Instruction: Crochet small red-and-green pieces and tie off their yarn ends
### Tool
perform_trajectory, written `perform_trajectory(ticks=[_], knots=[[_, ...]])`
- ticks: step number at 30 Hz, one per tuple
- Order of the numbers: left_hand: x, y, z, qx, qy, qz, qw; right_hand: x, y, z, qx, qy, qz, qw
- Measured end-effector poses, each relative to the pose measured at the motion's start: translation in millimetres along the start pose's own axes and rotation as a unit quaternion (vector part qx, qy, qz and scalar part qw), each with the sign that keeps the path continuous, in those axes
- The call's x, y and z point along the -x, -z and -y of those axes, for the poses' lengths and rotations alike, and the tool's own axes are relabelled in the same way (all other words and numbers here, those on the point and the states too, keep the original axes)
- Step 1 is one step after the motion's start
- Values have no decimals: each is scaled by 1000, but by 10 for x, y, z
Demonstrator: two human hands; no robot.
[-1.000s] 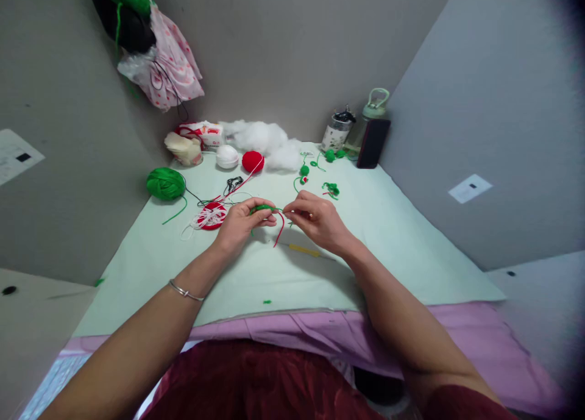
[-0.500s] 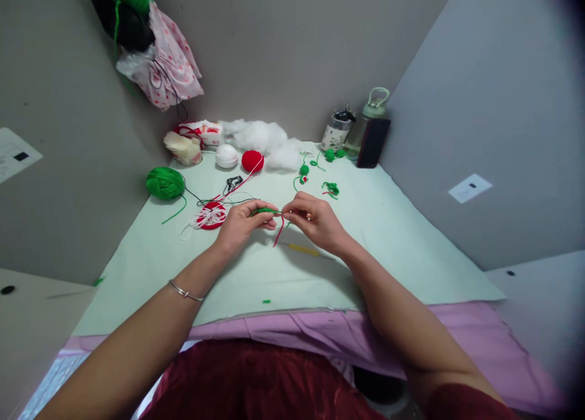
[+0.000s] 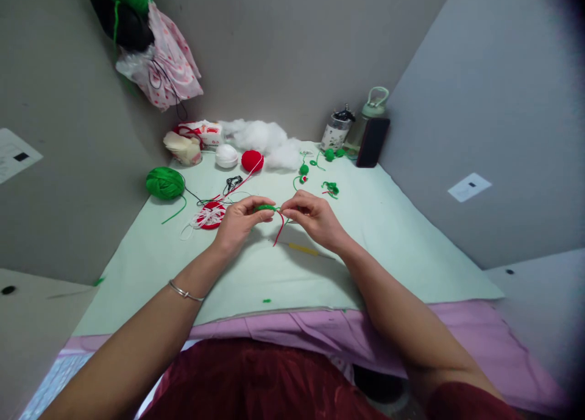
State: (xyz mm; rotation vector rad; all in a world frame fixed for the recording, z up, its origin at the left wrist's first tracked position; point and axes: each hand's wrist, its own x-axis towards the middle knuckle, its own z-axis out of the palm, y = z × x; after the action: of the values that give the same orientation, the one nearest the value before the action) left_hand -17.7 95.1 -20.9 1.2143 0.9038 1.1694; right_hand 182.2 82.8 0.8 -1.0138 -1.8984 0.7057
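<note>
Nearest the camera lies a dark red garment [image 3: 274, 383] across the lap, and beyond it a lilac cloth [image 3: 320, 330] runs along the near edge of the table [image 3: 402, 243], which is covered in pale green. Both forearms reach forward over this edge; the left wrist bears a thin metal bangle [image 3: 185, 292]. A small green scrap [image 3: 267, 300] lies on the table between the forearms.

At mid-table the left hand [image 3: 237, 224] grasps a small green crochet piece [image 3: 265, 208] between thumb and fingertips, raised just above the surface. The right hand [image 3: 316, 220] meets it from the other side, fingertips pinched together at the right end of the piece; whether they grip the piece itself or a strand at its end is too small to tell. A red strand [image 3: 280, 226] hangs from the piece between the two hands. A yellow-handled hook [image 3: 301, 249] lies flat on the table just beside the right hand.

To the left of the left hand sits a red disc [image 3: 211, 216] tangled with white yarn, and farther left a green yarn ball [image 3: 165, 183]. Beyond the hands lie a black thread tangle [image 3: 234, 182] and several small green pieces [image 3: 331, 189]. Against the back wall stand a white ball [image 3: 227, 156], a red ball [image 3: 252, 161], white stuffing [image 3: 265, 136], a jar [image 3: 336, 135], a bottle [image 3: 373, 110] and a dark phone [image 3: 373, 142]. A pink bag [image 3: 167, 66] hangs on the wall above.
</note>
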Motion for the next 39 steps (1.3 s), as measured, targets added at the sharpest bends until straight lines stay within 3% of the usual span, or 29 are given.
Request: perform_trajectory(ticks=[6,12,19,24,30,35,39], knots=[[30,-42,-7,22,9,10,1000,-4,-43,-1,-85,-50,7,995],[32,-55,33,28,21,12,999,-15,-112,-18,-102,-68,4,992],[-1,-6,74,50,21,6,999,-30,-58,-35,-162,-71,68,982],[28,-44,106,17,38,48,998,-19,-95,-18,-191,-74,53,977],[28,-37,100,29,91,116,989,-35,22,-19,-102,-87,71,988],[46,-43,95,6,123,157,980,-48,54,-13,-192,-148,104,964],[53,-59,107,-10,130,170,977,-37,5,16,-208,-180,124,953]])
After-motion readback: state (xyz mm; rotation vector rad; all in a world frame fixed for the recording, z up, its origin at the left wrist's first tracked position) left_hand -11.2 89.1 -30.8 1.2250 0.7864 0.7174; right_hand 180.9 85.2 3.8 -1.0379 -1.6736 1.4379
